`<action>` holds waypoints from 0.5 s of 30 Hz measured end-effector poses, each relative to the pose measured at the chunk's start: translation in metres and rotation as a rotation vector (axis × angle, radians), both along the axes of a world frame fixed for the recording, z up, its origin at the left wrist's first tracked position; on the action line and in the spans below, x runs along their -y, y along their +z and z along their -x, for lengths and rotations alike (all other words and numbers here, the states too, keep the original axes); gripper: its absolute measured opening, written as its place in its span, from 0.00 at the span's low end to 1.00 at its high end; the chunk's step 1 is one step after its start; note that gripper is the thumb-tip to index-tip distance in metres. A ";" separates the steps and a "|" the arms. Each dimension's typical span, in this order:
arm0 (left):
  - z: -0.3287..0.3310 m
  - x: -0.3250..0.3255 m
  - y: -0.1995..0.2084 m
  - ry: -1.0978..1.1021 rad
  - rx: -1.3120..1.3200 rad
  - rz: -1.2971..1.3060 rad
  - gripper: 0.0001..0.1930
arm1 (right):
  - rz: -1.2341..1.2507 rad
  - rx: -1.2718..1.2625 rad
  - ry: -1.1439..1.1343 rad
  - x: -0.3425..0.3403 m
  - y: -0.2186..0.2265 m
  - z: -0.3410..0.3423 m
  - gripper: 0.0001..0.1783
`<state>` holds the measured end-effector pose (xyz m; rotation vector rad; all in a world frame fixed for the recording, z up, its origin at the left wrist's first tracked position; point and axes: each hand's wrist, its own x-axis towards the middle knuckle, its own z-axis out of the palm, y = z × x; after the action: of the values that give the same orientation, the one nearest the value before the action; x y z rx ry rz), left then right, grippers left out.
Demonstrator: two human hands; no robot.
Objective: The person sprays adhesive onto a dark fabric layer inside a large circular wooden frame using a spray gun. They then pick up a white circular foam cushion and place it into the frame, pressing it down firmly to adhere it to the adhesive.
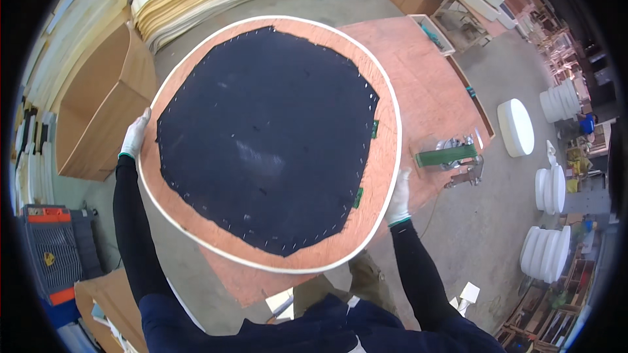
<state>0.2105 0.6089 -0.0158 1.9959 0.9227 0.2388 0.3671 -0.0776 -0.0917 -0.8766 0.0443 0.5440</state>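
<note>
A large rounded plywood panel with a white rim is held up in front of me, over the worktable. Black fabric covers most of its face, stapled along its edge. Two short green strips show beside the fabric on the right. My left hand, in a white glove with a green cuff, grips the panel's left edge. At the lower right edge, my right hand, gloved alike, holds the rim; its fingers are partly hidden behind the panel.
The plywood-topped worktable carries a roll of green webbing and metal tools to the right. An open cardboard box and stacked foam sheets stand left. A grey-and-orange machine sits lower left; white round pads lie right.
</note>
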 end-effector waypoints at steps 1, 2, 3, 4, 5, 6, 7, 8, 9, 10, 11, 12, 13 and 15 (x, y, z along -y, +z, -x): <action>-0.012 0.001 0.000 -0.025 0.032 0.027 0.37 | -0.001 0.008 -0.013 -0.004 -0.003 -0.001 0.52; -0.004 -0.023 -0.001 -0.066 -0.053 -0.067 0.39 | -0.019 0.008 -0.009 -0.020 0.002 0.000 0.52; -0.009 -0.021 -0.003 -0.041 -0.072 -0.036 0.39 | -0.018 0.005 -0.024 -0.025 0.009 0.002 0.52; -0.009 -0.018 -0.004 -0.012 -0.091 -0.004 0.39 | 0.013 0.002 -0.014 -0.028 0.013 -0.001 0.51; -0.007 -0.018 0.000 0.024 -0.118 0.025 0.40 | -0.014 -0.006 -0.025 -0.029 0.014 -0.002 0.51; 0.003 -0.008 0.005 0.064 -0.035 -0.056 0.38 | -0.044 -0.026 -0.011 -0.032 0.013 -0.002 0.51; 0.009 -0.019 0.003 0.041 0.027 -0.108 0.36 | -0.073 -0.047 0.011 -0.036 0.011 -0.004 0.51; 0.014 -0.019 0.014 0.008 0.046 -0.200 0.35 | -0.161 -0.102 0.024 -0.035 0.008 -0.004 0.50; 0.026 -0.028 0.026 -0.047 0.044 -0.333 0.33 | -0.128 -0.093 0.021 -0.033 0.005 -0.007 0.49; 0.019 -0.009 0.043 -0.173 0.107 -0.451 0.29 | -0.092 -0.052 0.018 -0.005 -0.019 -0.022 0.45; 0.033 -0.011 0.057 -0.199 0.182 -0.542 0.25 | 0.209 0.147 -0.136 -0.007 -0.019 -0.025 0.41; 0.041 -0.004 0.079 -0.219 0.231 -0.361 0.22 | 0.218 0.144 -0.124 0.005 -0.024 -0.035 0.41; 0.061 0.005 0.099 -0.279 0.264 -0.150 0.20 | 0.161 0.097 -0.037 0.019 -0.018 -0.043 0.41; 0.121 0.040 0.140 -0.230 0.284 -0.328 0.23 | -0.019 -0.045 0.197 0.022 -0.004 -0.061 0.41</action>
<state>0.0898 0.5689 0.1237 2.2711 0.4913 0.5562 0.4284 -0.1000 -0.0954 -0.8548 -0.0067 0.7473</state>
